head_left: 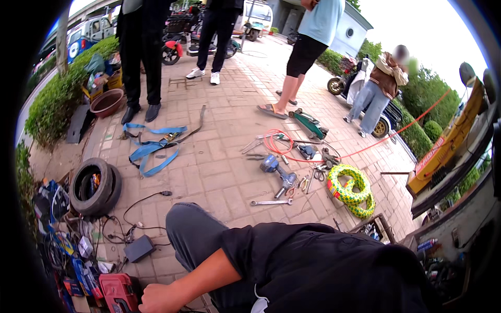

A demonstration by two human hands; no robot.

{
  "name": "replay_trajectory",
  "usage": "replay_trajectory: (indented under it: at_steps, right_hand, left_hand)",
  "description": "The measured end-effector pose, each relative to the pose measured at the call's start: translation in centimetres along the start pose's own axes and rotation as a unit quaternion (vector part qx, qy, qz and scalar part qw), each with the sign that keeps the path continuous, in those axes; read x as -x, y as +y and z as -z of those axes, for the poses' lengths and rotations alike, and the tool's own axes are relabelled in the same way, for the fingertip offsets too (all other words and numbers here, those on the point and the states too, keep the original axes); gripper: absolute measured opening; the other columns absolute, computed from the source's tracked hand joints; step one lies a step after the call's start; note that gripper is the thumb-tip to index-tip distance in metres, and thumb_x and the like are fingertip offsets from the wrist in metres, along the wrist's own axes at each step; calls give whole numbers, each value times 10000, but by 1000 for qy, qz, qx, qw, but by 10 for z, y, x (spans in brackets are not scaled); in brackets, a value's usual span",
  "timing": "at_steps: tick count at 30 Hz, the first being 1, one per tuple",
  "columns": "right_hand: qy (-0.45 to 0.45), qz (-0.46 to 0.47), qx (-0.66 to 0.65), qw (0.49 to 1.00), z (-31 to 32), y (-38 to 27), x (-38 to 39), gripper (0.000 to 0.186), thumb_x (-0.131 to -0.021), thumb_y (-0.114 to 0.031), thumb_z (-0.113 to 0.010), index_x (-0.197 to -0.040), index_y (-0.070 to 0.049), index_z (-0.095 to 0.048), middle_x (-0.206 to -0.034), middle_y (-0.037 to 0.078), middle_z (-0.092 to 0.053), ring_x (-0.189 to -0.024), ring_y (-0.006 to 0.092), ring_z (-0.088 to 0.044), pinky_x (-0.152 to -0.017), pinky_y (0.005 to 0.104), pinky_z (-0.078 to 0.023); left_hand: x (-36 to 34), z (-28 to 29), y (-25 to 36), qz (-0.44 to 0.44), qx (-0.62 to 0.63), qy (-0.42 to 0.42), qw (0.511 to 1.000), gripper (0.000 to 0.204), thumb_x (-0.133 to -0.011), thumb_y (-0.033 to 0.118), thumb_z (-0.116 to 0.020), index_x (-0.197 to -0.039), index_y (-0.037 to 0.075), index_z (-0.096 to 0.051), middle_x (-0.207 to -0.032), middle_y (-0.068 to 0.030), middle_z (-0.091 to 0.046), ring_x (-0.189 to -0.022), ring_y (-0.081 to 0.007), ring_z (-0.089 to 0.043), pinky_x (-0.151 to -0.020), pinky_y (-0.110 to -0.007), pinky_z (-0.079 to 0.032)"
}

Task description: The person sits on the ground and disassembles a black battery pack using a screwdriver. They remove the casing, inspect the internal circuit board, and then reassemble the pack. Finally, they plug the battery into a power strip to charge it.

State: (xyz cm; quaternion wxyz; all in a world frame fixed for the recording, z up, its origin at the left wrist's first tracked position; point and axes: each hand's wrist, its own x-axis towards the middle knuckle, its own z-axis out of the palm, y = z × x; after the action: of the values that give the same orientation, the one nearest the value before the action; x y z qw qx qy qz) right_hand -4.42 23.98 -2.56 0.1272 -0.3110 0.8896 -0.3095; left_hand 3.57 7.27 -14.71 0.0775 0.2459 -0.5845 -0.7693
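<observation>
1. Fingers of the right hand (157, 299) are curled under, at the lower edge of the view; whether they pinch anything or press together, I cannot tell.
2. Immediately left of them stands the red case (117, 291), its dark side toward the knuckles; the hand overlaps that side's edge, and contact cannot be made out.
3. Beyond the fingers, just past the case, a dark grey box (139, 249) with cords lies on the brick paving (222, 180).
4. To the right, the bent knee (190, 232) rises close to the forearm (209, 279), bounding that side.
5. Farther left, past the case, a heap of tools and boxes (57, 229) crowds up close, leaving little room there.
6. Ahead, between the grey box and the knee, a strip of paving opens toward a blue strap (147, 151); two stacked tyres (94, 187) border it on the left.
7. As for looks, the case is boxy and pinkish red, with rounded corners and moulded recesses; its bottom is cut off by the view's edge.
</observation>
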Motion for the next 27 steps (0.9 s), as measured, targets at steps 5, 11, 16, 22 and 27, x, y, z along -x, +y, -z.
replay_trajectory:
  at_steps: [5,11,16,22,27]
  right_hand:
    - [108,159,-131,973,-57,44,-30,355,-859,-415,-586,-924,-68,-624,-791,184,-659,-762,391,-634,-652,499,-488]
    - [16,-5,2,1000,-49,37,-37,385,-858,-422,-582,-994,-62,-591,-841,211,-663,-800,423,-624,-683,507,-489]
    - [49,8,9,999,-38,24,-25,377,-861,-406,-550,-947,-41,-590,-811,224,-663,-755,427,-635,-678,526,-492]
    - [22,105,58,992,-32,15,-30,446,-837,-479,-559,-864,-46,-664,-799,198,-678,-755,389,-653,-656,504,-505]
    - [-73,90,125,985,-35,36,-41,361,-788,-381,-603,-866,-33,-662,-848,198,-673,-788,365,-652,-669,473,-508]
  left_hand:
    - [-9,8,0,39,-42,12,998,506,-790,148,-749,-1187,-63,-520,-1126,-194,-592,-923,-291,-609,-842,-399,-544]
    - [-17,9,3,72,-93,50,992,530,-789,118,-727,-1228,-42,-478,-1141,-184,-564,-949,-307,-587,-844,-438,-530]
    - [1,-18,19,51,-44,65,996,505,-782,35,-700,-1217,-46,-457,-1110,-178,-549,-941,-316,-569,-839,-483,-515]
    - [-3,-8,11,32,-71,26,997,486,-784,46,-693,-1205,-44,-467,-1118,-178,-549,-938,-324,-568,-849,-489,-509]
    - [-1,-8,2,28,-55,13,998,507,-791,92,-700,-1223,-36,-467,-1132,-177,-551,-949,-318,-573,-855,-475,-512]
